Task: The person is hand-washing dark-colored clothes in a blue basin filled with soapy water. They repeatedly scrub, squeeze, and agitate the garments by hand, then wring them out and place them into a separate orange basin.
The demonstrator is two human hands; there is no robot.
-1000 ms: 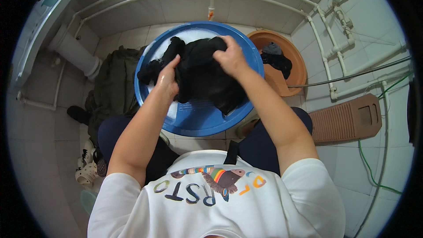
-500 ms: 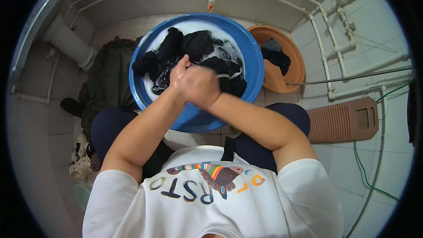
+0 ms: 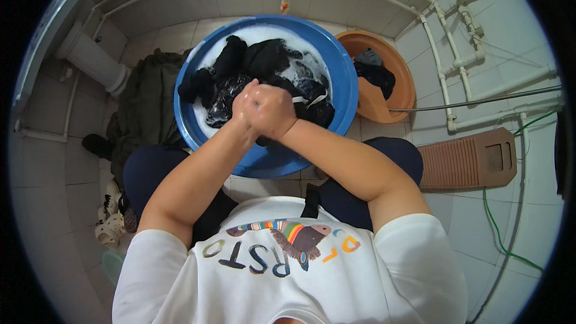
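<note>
A round blue tub (image 3: pixel 346 96) holds sudsy water and a heap of wet black clothes (image 3: pixel 264 57). Above its near half, my left hand (image 3: pixel 245 107) and my right hand (image 3: pixel 274 111) are closed and pressed against each other, wet and touching. Whatever lies between the fingers is hidden. Under the hands shows a small dark patch, perhaps cloth; I cannot tell whether it is gripped. White foam (image 3: pixel 300 39) floats around the clothes, and a white strip runs along one black garment near my right hand.
An orange basin (image 3: pixel 403 66) with dark clothes stands behind the tub at right. A brown washboard (image 3: pixel 459 161) lies to the right, near a green hose (image 3: pixel 493 228). Dark olive cloth (image 3: pixel 150 93) and shoes (image 3: pixel 111 228) are on the left. White pipes (image 3: pixel 441 54) line the walls.
My right hand, blurred before, is now sharp and sits closer over my left hand. The left fingers that stuck out forward are now folded in. The clothes look nearly the same.
</note>
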